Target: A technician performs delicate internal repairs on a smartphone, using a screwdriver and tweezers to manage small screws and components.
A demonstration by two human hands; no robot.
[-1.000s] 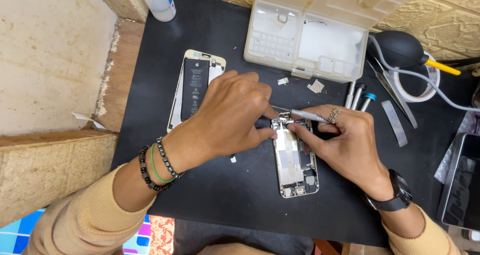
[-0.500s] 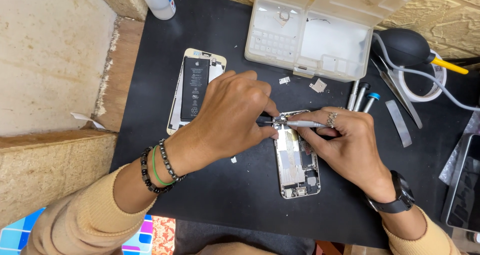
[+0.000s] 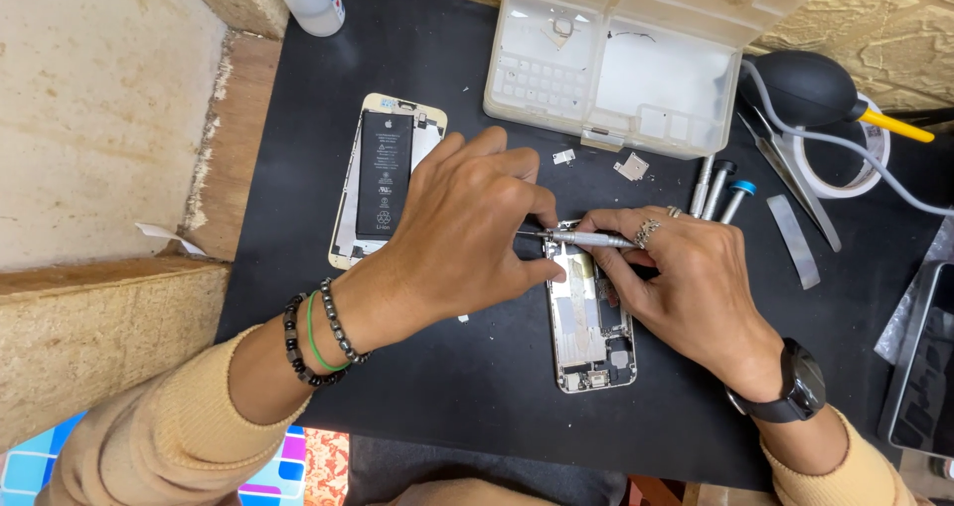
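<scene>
Sleeves of tan cloth sit nearest the camera, a beaded and green bracelet on the left wrist, a dark watch on the right. Just past them, under both palms, lies the opened phone chassis (image 3: 588,327), silver-grey with bare metal shields and a small connector at its near end, flat on the black mat (image 3: 467,407). The left hand (image 3: 467,233) curls down over its far end, fingertips closed together on something too small to make out. The right hand (image 3: 686,277) pinches a slim silver screwdriver (image 3: 581,238) between thumb and forefinger, its tip pointing toward the left fingertips. Compared with a moment ago, both hands remain bunched over the same end, barely shifted. Beyond the left knuckles lies a second phone body (image 3: 388,173) showing its black battery; beyond the right, a clear plastic parts box (image 3: 616,64).
</scene>
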